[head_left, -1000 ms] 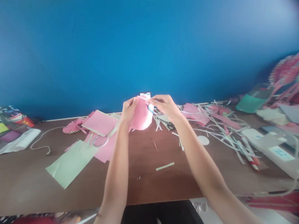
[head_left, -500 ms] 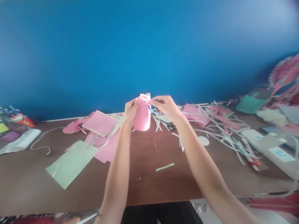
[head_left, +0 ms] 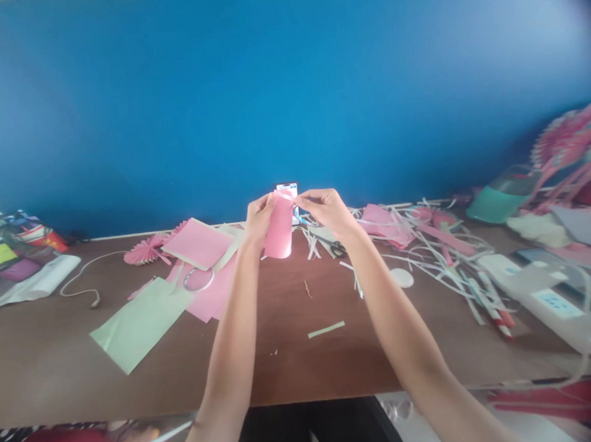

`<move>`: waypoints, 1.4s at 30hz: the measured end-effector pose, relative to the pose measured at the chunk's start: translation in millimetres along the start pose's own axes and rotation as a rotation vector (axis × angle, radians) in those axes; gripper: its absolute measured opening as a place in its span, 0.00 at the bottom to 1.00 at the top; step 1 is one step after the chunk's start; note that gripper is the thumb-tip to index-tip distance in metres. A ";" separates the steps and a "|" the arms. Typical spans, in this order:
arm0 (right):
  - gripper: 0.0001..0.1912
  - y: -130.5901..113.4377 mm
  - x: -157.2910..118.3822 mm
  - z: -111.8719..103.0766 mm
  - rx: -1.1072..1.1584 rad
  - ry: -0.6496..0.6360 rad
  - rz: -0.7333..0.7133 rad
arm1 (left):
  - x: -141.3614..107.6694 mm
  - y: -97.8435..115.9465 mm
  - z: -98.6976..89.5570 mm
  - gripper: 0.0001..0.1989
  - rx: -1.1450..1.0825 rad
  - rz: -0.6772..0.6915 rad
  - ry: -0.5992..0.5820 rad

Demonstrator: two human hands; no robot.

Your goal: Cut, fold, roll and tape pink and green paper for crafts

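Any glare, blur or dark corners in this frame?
All in the head view: pale sheen on the blue wall, upper right; top-right corner dark; white device at right smeared; pink paper near centre somewhat clearer; phone screen washed bright.

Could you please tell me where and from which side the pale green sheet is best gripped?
Probably pinch the pale green sheet by its near corner, coming from the front of the table: that corner points frontward, away from the pink paper and ring at the far end.
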State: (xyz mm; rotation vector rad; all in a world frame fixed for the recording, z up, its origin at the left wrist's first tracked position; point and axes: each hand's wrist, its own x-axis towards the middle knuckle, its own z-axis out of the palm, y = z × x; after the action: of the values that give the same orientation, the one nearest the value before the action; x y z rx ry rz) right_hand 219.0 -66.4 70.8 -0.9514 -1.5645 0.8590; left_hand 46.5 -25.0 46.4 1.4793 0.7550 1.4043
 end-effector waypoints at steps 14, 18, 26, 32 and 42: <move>0.19 -0.7 -0.4 -0.1 0.008 -0.011 0.008 | 1.5 -1.8 0.8 0.22 0.010 0.001 0.028; 0.18 -1.3 -0.5 -0.3 0.020 -0.021 0.002 | 2.2 -4.1 0.1 0.21 -0.025 -0.011 0.023; 0.17 0.0 -0.3 0.3 0.015 -0.013 0.000 | 2.4 -4.1 -0.9 0.20 -0.017 0.024 0.031; 0.18 0.2 0.1 0.7 0.029 -0.012 0.008 | 0.2 -0.9 1.5 0.20 -0.008 0.005 0.015; 0.18 2.1 0.6 0.9 0.049 -0.009 0.013 | -0.5 2.0 3.6 0.23 -0.009 0.002 0.024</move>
State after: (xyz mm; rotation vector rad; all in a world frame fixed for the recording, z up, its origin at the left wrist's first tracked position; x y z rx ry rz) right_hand 218.4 -64.9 69.0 -0.9241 -1.5398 0.9081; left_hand 49.6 -26.9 48.3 1.4589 0.7610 1.4278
